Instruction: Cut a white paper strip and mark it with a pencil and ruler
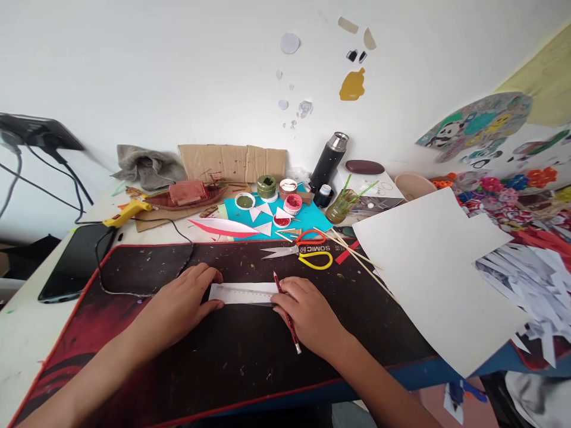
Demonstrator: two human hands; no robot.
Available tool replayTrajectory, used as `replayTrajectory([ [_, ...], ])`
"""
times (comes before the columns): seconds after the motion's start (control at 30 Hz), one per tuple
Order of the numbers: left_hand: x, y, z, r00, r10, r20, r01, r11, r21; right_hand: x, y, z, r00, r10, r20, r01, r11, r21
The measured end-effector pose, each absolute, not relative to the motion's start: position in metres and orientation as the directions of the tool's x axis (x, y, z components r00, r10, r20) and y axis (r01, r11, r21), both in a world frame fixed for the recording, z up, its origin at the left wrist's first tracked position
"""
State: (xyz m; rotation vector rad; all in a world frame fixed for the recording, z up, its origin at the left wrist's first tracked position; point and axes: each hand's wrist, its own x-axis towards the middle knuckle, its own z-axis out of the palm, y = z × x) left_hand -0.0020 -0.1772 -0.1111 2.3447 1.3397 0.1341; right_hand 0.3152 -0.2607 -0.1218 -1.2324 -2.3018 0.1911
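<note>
A narrow white paper strip (243,286) lies on the dark desk mat, with a clear ruler (250,292) along it. My left hand (190,294) grips the strip's left end, its thumb at the lower edge and its fingers curled at the upper edge. At the other end, my right hand (307,309) holds a red-and-black pencil (291,328), tip pointing away from me, while its fingers touch the ruler and strip. Beyond the strip lie scissors (303,252) with orange and yellow handles, blades pointing left.
Open paint jars (266,188) and white paper triangles sit on a blue sheet (236,209). A yellow glue gun (128,213), a phone (71,261) and a black cable are at left. Thin sticks (357,252), a large white sheet (428,279) and paper shreds (530,279) lie right.
</note>
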Motion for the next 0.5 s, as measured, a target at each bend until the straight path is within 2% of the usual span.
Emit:
replayTrajectory([
  [0.37,-0.0046,-0.1731,-0.1118,0.529,0.818,-0.226,0.793,-0.381,0.476,0.3220,-0.2710,-0.1253,-0.402,0.807,0.432,0.737,0.565,-0.370],
  [0.5,-0.0029,-0.1681,-0.1088,0.549,0.785,-0.288,0.747,-0.307,0.589,0.3211,-0.2695,-0.1269,-0.361,0.820,0.444,0.739,0.542,-0.399],
])
